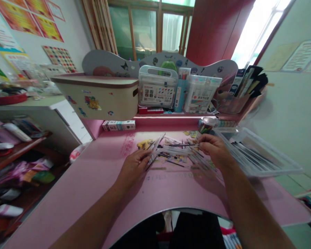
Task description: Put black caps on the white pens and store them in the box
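Observation:
My left hand (137, 162) is closed round a small bunch of slim white and dark pens (157, 148), which slant up and away to the right. My right hand (212, 147) is closed in a pinch over the right side of the pile. What lies between its fingertips is too small to make out. Loose dark refills (175, 163) and clear pen barrels (200, 160) are scattered on the pink desk (166, 193) between both hands. A clear round jar (206, 124) holding dark-tipped items stands just beyond my right fingers.
An open clear plastic box (280, 166) with dark slim sticks stands at the right. Along the back shelf are a cream bin (98, 98), a clear handled case (158, 86), a marker case (202, 93) and a pen holder (233, 100). A small carton (119, 125) lies below.

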`<state>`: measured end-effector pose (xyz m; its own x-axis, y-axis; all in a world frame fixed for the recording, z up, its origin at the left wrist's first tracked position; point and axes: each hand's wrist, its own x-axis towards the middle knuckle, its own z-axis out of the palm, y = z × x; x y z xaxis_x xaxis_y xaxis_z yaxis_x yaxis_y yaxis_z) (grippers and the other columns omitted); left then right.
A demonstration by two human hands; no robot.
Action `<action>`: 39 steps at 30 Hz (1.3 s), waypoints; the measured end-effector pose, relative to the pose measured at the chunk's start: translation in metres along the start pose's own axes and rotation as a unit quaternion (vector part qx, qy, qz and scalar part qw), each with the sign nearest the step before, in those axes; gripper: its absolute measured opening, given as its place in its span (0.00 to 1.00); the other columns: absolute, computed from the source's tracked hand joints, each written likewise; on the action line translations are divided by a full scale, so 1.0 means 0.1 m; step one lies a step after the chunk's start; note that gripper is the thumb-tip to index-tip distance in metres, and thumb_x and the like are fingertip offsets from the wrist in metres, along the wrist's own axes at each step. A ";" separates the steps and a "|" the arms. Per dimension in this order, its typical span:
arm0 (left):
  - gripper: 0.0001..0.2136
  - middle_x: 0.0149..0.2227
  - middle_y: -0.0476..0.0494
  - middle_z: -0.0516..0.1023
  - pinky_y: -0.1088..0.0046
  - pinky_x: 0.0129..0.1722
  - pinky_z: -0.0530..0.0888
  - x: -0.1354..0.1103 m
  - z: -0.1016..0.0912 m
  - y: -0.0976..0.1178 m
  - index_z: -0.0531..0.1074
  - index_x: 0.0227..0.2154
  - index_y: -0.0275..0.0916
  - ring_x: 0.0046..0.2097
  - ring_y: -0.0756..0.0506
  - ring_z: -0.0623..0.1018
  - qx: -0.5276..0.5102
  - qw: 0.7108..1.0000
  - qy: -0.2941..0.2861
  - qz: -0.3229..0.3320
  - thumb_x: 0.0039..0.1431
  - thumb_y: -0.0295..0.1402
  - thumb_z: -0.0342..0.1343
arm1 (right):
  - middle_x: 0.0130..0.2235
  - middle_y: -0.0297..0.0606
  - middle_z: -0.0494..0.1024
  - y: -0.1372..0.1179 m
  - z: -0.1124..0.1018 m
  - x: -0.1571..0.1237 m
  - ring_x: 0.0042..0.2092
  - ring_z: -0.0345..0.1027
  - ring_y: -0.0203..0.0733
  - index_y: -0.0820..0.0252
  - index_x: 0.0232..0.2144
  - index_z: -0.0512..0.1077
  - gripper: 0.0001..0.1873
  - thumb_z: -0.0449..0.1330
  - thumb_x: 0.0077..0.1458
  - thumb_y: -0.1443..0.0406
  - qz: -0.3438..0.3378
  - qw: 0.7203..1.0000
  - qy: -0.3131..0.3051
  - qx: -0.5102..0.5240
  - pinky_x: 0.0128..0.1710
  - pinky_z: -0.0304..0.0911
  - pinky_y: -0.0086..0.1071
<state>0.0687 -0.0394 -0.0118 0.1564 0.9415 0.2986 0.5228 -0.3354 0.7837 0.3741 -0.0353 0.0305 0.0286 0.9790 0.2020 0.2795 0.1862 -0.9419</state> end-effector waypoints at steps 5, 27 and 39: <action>0.13 0.43 0.41 0.83 0.62 0.51 0.74 0.01 0.00 0.01 0.81 0.41 0.40 0.46 0.41 0.80 0.002 1.000 0.004 -0.006 0.59 0.33 0.53 | 0.22 0.30 0.63 -0.07 0.02 -0.01 0.25 0.54 0.34 0.59 0.22 0.68 0.05 0.55 0.43 0.63 -0.024 0.997 0.005 -0.069 0.25 0.51 0.29; 0.13 0.44 0.41 0.84 0.61 0.52 0.73 0.01 -0.02 0.00 0.82 0.41 0.43 0.47 0.40 0.80 0.037 0.999 -0.012 0.031 0.58 0.33 0.53 | 0.19 0.26 0.57 -0.06 0.09 -0.01 0.22 0.47 0.32 0.58 0.23 0.66 0.06 0.57 0.44 0.61 -0.001 1.000 -0.005 0.010 0.22 0.45 0.28; 0.13 0.43 0.40 0.84 0.62 0.50 0.74 -0.01 0.01 0.05 0.82 0.40 0.42 0.45 0.40 0.80 0.016 0.999 -0.040 0.012 0.56 0.33 0.55 | 0.27 0.34 0.73 0.00 0.47 -0.09 0.30 0.65 0.37 0.61 0.33 0.77 0.13 0.59 0.54 0.58 -0.060 0.990 -0.103 -0.071 0.31 0.59 0.30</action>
<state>0.0718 -0.0423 -0.0090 0.2347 0.9334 0.2713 0.5446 -0.3574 0.7587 0.3287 -0.0406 0.0162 -0.2050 0.9496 0.2372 0.4018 0.3026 -0.8643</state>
